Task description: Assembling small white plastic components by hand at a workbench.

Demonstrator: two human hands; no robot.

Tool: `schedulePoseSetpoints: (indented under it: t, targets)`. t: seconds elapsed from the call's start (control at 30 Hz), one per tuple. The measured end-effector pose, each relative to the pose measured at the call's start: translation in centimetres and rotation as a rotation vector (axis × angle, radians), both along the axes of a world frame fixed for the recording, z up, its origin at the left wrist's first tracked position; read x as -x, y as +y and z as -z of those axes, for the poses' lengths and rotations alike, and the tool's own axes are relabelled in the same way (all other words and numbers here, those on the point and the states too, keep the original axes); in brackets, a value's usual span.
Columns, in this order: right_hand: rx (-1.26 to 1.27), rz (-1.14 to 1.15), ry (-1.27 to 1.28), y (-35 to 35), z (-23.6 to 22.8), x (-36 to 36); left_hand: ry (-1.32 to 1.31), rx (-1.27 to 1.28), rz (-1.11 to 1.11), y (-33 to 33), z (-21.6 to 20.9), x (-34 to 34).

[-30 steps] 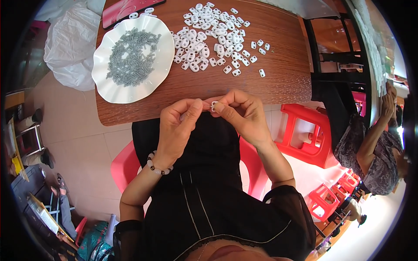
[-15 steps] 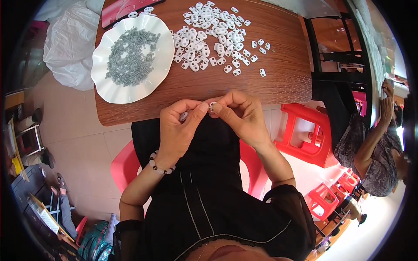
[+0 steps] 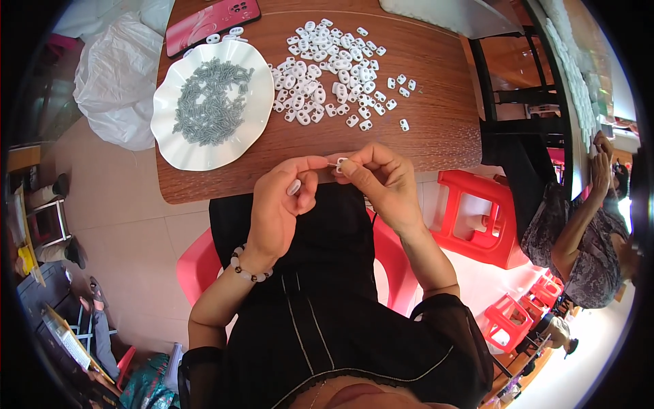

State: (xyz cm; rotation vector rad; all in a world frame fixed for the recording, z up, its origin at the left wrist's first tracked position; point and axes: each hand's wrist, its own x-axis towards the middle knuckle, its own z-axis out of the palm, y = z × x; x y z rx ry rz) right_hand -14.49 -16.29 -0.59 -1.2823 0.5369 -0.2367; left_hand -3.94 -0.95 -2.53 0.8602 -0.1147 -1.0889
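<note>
My right hand pinches a small white plastic piece with two holes, like half of a cord lock, between thumb and index finger at the table's near edge. My left hand stretches its index finger to that piece's side; a tiny thin part, perhaps a spring, shows at the fingertip. Another white oval piece is tucked in the left hand's curled fingers. Beyond my hands lies a heap of white two-holed pieces. To its left, small grey springs fill the middle of a wavy-edged white plate.
The brown wooden table ends just before my lap. A pink phone lies at its far left, beside a few white pieces. A white plastic bag hangs left of the table. Red stools and a person are at the right.
My left thumb has drawn back from the index fingertip, and that finger now reaches straight to the piece in my right hand. The tucked white piece shows more. The view has shifted slightly.
</note>
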Motion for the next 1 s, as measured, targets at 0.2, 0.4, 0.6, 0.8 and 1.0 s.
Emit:
schedulePoseSetpoints:
  t: [0.2, 0.4, 0.6, 0.8, 1.0]
  targets:
    - [-0.007, 0.084, -0.077, -0.9, 0.2, 0.5, 0.022, -0.037, -0.041, -1.0, -1.4, -0.1]
    - [-0.011, 0.175, -0.149, -0.9, 0.0, 0.7, -0.069, 0.063, -0.100, -3.5, -1.2, 0.6]
    - [-0.033, 0.291, -0.237, 0.0, 0.8, 0.4, -0.069, 0.194, -0.099, -6.1, -0.8, 2.9]
    - [-0.198, 0.295, -0.314, 0.0, 1.4, 0.8, -0.053, 0.244, -0.111, -6.4, -0.7, 3.5]
    - [-0.303, 0.311, -0.355, 0.3, 1.5, 0.8, 0.059, 0.149, -0.092, -5.7, 0.1, 3.1]
